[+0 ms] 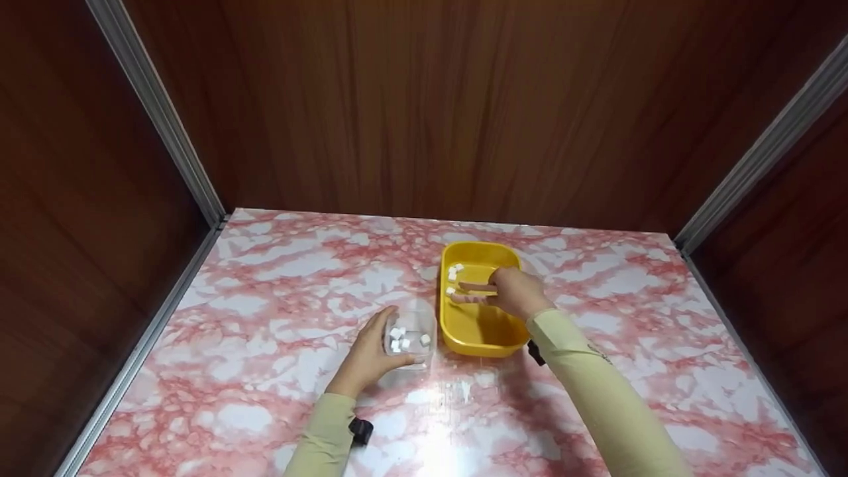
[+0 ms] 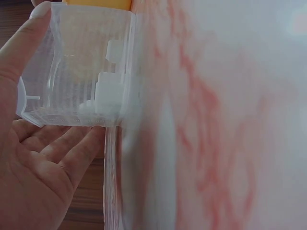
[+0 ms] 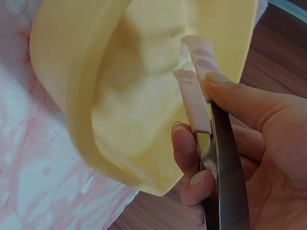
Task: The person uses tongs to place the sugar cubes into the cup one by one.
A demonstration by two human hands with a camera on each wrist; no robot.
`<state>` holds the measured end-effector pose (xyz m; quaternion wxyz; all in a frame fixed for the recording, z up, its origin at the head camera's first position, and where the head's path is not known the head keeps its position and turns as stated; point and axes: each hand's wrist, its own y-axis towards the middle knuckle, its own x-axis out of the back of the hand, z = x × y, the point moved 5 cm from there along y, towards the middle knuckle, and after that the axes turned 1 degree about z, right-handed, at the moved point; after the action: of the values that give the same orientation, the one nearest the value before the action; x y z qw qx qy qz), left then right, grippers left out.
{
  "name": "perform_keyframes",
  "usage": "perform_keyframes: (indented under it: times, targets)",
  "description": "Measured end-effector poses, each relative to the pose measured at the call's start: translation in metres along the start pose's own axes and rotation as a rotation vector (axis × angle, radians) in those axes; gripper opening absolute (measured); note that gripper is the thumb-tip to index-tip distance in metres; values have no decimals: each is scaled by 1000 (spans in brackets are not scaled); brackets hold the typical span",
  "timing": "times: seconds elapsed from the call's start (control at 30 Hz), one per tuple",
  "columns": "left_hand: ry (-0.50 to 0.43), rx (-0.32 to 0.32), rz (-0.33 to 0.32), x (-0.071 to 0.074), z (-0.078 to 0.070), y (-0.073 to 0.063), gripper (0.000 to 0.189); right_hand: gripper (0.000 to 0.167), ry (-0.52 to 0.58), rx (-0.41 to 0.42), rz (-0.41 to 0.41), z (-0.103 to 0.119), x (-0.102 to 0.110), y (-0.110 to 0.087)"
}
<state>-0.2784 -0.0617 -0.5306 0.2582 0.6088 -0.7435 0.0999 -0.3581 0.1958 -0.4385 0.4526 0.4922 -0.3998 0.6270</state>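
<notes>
My left hand [image 1: 366,356] holds a clear plastic container [image 2: 72,62] at its side, thumb on one side and fingers on the other. Several white cubes [image 1: 396,333] lie in the bottom of it. Over the yellow tub [image 1: 482,349], my right hand [image 1: 521,292] grips metal tongs [image 3: 226,163] with pink, paw-shaped tips. The two tips stand apart inside the tub, close to a white cube [image 1: 450,291] by its left wall. More white cubes [image 1: 452,274] lie a little farther back along that wall. In the right wrist view the cube near the tips is mostly hidden.
The container and tub stand side by side on a table [image 1: 278,285] with a red and white marbled top. Dark wood-grain panels [image 1: 411,119] rise at the back and both sides, joined by grey metal posts [image 1: 159,106].
</notes>
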Motion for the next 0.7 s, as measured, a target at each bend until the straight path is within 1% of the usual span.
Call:
perform_keyframes:
  times: [0.17,0.4,0.6,0.7]
  targets:
    - [-6,3,7,0,-1,0,104,18,11,-35,25,2,-4,3]
    - [-1,1,21,-1,-1,-1,104,20,-5,-33,42,4,-7,4]
    - [-9,-7,19,-1,-1,-1,105,31,56,-64,49,0,-10,3]
    - [-9,-11,17,-1,0,-1,105,30,93,-57,52,-3,-14,4]
